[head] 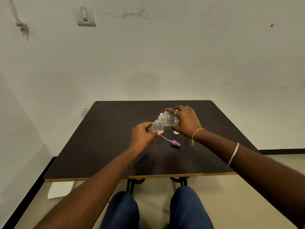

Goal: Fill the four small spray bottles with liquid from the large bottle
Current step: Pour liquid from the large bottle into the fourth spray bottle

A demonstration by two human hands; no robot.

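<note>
My right hand (184, 120) is gripping the large bottle (170, 120), tipping its neck down toward the small spray bottle (156, 128) my left hand (142, 135) is pinching. A purple spray head (175, 143) is lying on the table (99, 146), just nearer me than both hands.

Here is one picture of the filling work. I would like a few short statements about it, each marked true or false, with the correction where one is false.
1. The right hand grips the large bottle, which is tilted with its neck toward the small bottle. True.
2. The left hand lies flat on the table. False: it holds the small bottle.
3. The purple spray cap is screwed on the small bottle. False: it lies on the table with its tube.
4. The purple spray cap lies nearer the person than both bottles. True.
</note>
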